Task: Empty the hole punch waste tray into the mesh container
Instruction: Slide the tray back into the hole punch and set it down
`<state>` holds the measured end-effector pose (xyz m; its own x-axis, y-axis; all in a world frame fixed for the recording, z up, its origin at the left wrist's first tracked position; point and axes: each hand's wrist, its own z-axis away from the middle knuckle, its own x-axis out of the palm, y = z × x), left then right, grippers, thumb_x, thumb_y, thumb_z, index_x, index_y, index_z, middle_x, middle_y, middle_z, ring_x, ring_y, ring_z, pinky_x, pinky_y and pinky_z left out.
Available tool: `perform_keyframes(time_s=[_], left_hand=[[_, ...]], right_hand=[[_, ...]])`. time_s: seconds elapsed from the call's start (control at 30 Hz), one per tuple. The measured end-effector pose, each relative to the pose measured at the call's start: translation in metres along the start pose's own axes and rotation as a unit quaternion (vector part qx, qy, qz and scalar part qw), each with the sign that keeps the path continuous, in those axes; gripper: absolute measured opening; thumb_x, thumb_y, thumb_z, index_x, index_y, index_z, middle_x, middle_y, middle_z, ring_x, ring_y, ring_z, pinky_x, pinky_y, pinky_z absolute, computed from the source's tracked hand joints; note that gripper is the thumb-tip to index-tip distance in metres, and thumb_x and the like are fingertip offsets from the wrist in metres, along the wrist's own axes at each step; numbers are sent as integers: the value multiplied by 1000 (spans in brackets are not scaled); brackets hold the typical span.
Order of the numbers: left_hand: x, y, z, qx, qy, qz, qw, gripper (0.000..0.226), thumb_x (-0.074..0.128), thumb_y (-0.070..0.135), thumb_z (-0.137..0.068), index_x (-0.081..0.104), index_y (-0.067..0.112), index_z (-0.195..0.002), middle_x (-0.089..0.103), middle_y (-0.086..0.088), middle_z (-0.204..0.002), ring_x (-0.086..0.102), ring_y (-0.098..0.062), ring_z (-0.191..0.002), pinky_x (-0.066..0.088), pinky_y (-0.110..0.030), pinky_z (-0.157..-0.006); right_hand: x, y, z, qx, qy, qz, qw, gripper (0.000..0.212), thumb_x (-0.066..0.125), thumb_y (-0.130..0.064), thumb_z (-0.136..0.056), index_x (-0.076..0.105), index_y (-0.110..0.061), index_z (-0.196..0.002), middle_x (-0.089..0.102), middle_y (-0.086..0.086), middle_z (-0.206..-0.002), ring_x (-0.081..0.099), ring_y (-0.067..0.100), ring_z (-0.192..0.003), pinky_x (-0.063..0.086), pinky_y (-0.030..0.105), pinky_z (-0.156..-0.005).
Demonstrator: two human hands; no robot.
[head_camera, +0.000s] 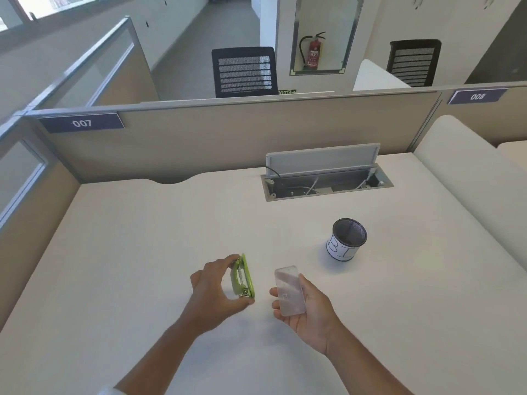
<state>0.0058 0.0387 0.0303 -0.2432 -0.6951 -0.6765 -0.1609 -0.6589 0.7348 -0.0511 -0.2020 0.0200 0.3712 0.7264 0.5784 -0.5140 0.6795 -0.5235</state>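
The right hand (pixel 306 312) held the clear waste tray (pixel 289 290) just right of the frame's centre, low in the picture; the fingers were curled under and around it, closed enough to grip it along its two long sides, with the tray's long axis running up and slightly left in the frame. Whether any paper chads lay in it could not be told through the blurred, see-through plastic. The mesh container (pixel 347 239) stood upright on the white desk (pixel 142 238), up and to the right of that hand, near but clearly apart from it, its dark open mouth facing upward and a white label wrapped round its lower wall. That was the relation the next move appeared to turn on: the container lay on the right hand's own side, so that hand was much the nearer of the two, and the tray's far short end already pointed roughly toward the container's left side. The left hand (pixel 212 289), left of centre, was closed on the green hole punch (pixel 243 277), thumb at its near end and fingers over its far end; the punch stood on its edge, just beside the tray but not touching it. As a judgement, the tray was off and emptying not yet done.
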Motion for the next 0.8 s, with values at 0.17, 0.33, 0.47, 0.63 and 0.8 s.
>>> perform_keyframes(time_s=[0.17,0.33,0.47,0.63,0.8], left_hand=[[-5,46,13,93,16,-129,987,90,78,64,-70,45,40,-151,53,29,-131,46,-3,-135,26,-38,-114],[11,77,28,130,42,-200,970,84,74,54,-74,42,37,-149,63,21,-135,54,-12,-132,24,-38,-107],[19,91,33,126,57,-235,962,79,71,49,-78,46,32,-151,65,17,-135,56,-16,-131,28,-42,-108],[18,101,32,101,53,-257,960,77,64,48,-82,44,34,-155,61,18,-137,53,-15,-133,33,-42,-109],[17,104,32,92,42,-267,958,77,65,45,-83,43,33,-156,61,17,-137,53,-16,-132,34,-42,-108]], right_hand=[[16,2,9,-10,-38,22,999,51,39,-42,-110,66,-9,-138,71,25,-115,67,34,-86,55,42,-75],[36,-2,24,-39,-79,54,995,51,38,-40,-111,64,-9,-141,69,18,-129,62,30,-109,50,39,-82],[42,-6,30,-54,-96,65,992,57,40,-44,-110,59,-2,-143,67,16,-123,60,26,-106,48,36,-83],[47,-7,35,-64,-97,62,991,56,48,-47,-106,62,-5,-141,66,20,-135,60,27,-117,51,39,-95],[48,-6,36,-81,-102,86,988,52,40,-41,-111,62,-6,-141,56,29,-150,58,28,-124,44,46,-108]])
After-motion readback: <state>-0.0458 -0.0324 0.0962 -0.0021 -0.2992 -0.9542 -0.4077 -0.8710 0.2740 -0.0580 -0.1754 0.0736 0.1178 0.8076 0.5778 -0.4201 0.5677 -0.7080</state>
